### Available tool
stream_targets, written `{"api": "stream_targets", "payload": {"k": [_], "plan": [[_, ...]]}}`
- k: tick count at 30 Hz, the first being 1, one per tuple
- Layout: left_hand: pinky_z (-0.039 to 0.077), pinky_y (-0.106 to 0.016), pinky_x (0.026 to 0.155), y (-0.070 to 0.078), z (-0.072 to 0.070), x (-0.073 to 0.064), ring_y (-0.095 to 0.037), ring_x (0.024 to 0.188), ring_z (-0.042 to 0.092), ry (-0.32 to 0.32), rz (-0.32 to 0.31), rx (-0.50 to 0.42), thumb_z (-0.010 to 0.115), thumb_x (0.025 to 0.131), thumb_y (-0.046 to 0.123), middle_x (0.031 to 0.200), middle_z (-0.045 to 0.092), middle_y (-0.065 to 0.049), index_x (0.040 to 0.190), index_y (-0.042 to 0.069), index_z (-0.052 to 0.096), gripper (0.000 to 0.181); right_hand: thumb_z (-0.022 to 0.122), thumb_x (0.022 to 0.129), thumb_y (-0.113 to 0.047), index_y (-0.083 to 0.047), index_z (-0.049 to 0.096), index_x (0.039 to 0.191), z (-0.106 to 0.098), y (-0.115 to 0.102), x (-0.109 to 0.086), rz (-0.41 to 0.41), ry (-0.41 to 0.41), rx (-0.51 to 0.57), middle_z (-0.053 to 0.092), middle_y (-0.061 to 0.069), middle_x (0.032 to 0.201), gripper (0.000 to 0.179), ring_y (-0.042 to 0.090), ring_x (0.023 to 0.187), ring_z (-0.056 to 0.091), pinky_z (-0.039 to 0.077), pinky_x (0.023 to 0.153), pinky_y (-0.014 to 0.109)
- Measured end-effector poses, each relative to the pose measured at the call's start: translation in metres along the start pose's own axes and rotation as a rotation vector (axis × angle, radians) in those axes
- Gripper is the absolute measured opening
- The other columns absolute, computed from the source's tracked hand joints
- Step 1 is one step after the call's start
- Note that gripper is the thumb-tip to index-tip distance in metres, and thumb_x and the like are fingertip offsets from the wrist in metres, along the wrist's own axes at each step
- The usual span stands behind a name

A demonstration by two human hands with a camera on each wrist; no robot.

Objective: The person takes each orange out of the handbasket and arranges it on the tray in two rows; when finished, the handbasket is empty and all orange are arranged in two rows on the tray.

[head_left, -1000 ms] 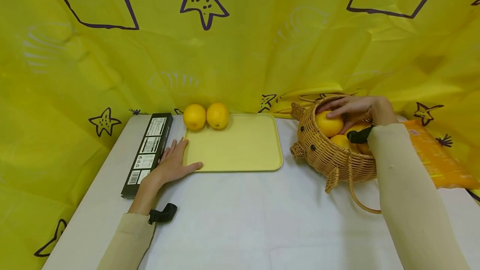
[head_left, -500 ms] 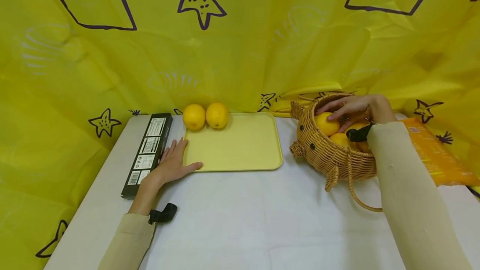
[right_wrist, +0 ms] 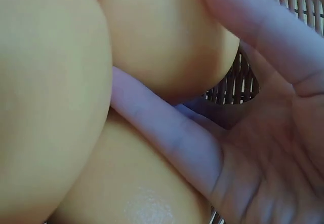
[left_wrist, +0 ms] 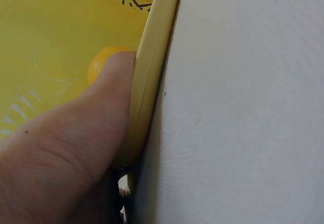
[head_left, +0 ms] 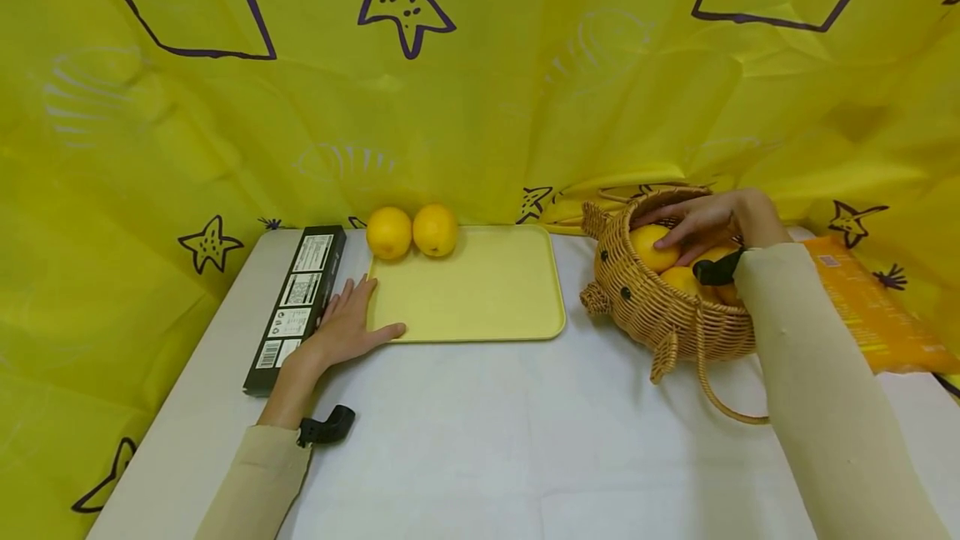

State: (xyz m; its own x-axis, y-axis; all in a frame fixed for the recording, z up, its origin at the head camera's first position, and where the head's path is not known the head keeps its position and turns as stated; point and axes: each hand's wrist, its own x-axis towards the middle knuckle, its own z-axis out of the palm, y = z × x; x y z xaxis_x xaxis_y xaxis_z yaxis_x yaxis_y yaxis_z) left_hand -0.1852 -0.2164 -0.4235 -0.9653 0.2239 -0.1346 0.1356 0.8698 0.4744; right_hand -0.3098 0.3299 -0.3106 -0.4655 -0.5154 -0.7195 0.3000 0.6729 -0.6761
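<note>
My right hand (head_left: 708,219) reaches into a pig-faced wicker basket (head_left: 660,325) and grips an orange (head_left: 651,245) near its far side. In the right wrist view the thumb presses that orange (right_wrist: 167,36) from above, while a finger (right_wrist: 167,133) slips between it and other oranges (right_wrist: 131,178). My left hand (head_left: 345,332) lies with spread fingers at the left end of a pale yellow tray (head_left: 480,298). Its thumb (left_wrist: 114,82) touches the tray's rim in the left wrist view. Two oranges (head_left: 435,231) sit side by side in the tray's far left corner.
A long black box with white labels (head_left: 296,311) lies just left of my left hand. Right of the basket, partly behind my right sleeve, is an orange packet (head_left: 873,307). The basket's handle (head_left: 712,398) droops onto the white table (head_left: 480,440). A yellow patterned curtain (head_left: 487,107) hangs behind.
The fingers and thumb of my right hand have settled slightly deeper around the orange in the basket. My left hand, the tray and its two oranges stay put.
</note>
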Motion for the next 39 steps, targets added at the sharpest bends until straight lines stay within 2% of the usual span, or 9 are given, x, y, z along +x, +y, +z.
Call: {"api": "stream_targets", "payload": {"k": [6, 14, 20, 24, 29, 34, 39], "plan": [[0.002, -0.063, 0.119, 0.0006, 0.0016, -0.0008, -0.043, 0.15, -0.002, -0.003, -0.005, -0.001, 0.059, 0.085, 0.062, 0.162, 0.009, -0.023, 0.154, 0.002, 0.015, 0.102, 0.051, 0.101, -0.014, -0.008, 0.001, 0.156, -0.0003, 0.002, 0.0032, 0.021, 0.028, 0.001, 0.056, 0.006, 0.118, 0.075, 0.016, 0.093, 0.066, 0.057, 0.084, 0.029], [0.002, -0.063, 0.119, 0.0025, 0.0002, 0.0009, -0.043, 0.15, -0.003, -0.005, 0.001, -0.003, 0.06, 0.085, 0.062, 0.162, 0.008, -0.022, 0.154, 0.002, 0.014, 0.102, 0.051, 0.101, -0.02, -0.003, -0.008, 0.154, -0.0016, 0.0031, 0.0001, 0.019, 0.051, -0.035, 0.049, 0.009, 0.128, 0.082, 0.014, 0.097, 0.065, 0.057, 0.087, 0.03], [0.002, -0.063, 0.119, 0.0015, -0.0005, 0.0011, -0.043, 0.151, -0.003, 0.001, -0.001, 0.001, 0.059, 0.085, 0.062, 0.162, 0.009, -0.022, 0.154, 0.002, 0.015, 0.102, 0.052, 0.101, -0.019, -0.004, -0.01, 0.154, -0.0011, 0.0002, 0.0005, 0.023, 0.033, 0.0, 0.053, 0.005, 0.122, 0.083, 0.014, 0.096, 0.066, 0.057, 0.086, 0.029], [0.001, -0.063, 0.119, 0.0008, 0.0003, 0.0012, -0.043, 0.151, -0.003, -0.007, -0.006, 0.003, 0.059, 0.085, 0.063, 0.163, 0.008, -0.022, 0.154, 0.002, 0.014, 0.102, 0.05, 0.101, -0.02, -0.004, -0.009, 0.154, -0.0018, 0.0004, 0.0014, 0.021, 0.029, -0.014, 0.052, 0.006, 0.123, 0.081, 0.014, 0.097, 0.065, 0.057, 0.086, 0.028], [0.001, -0.063, 0.119, 0.0001, 0.0006, 0.0011, -0.042, 0.151, -0.003, -0.005, -0.005, 0.001, 0.059, 0.086, 0.062, 0.162, 0.008, -0.022, 0.154, 0.002, 0.014, 0.101, 0.046, 0.103, -0.026, -0.002, -0.006, 0.154, -0.0012, 0.001, 0.0027, 0.017, 0.053, -0.061, 0.045, 0.014, 0.131, 0.077, 0.014, 0.099, 0.064, 0.057, 0.087, 0.029], [0.001, -0.063, 0.119, 0.0, 0.0005, 0.0007, -0.042, 0.151, -0.004, -0.011, -0.011, 0.005, 0.059, 0.085, 0.063, 0.162, 0.008, -0.022, 0.154, 0.002, 0.014, 0.102, 0.048, 0.102, -0.031, 0.001, -0.009, 0.153, -0.0006, 0.0012, 0.0021, 0.029, 0.092, -0.061, 0.034, 0.023, 0.141, 0.083, 0.015, 0.098, 0.063, 0.057, 0.087, 0.03], [0.0, -0.063, 0.119, 0.0002, 0.0002, 0.0012, -0.043, 0.151, -0.003, -0.008, -0.008, 0.004, 0.059, 0.085, 0.062, 0.162, 0.008, -0.023, 0.154, 0.002, 0.015, 0.101, 0.048, 0.102, -0.025, -0.002, -0.006, 0.154, -0.0016, 0.0018, 0.0016, 0.024, 0.079, -0.015, 0.046, 0.015, 0.13, 0.079, 0.017, 0.099, 0.063, 0.058, 0.086, 0.031]]}}
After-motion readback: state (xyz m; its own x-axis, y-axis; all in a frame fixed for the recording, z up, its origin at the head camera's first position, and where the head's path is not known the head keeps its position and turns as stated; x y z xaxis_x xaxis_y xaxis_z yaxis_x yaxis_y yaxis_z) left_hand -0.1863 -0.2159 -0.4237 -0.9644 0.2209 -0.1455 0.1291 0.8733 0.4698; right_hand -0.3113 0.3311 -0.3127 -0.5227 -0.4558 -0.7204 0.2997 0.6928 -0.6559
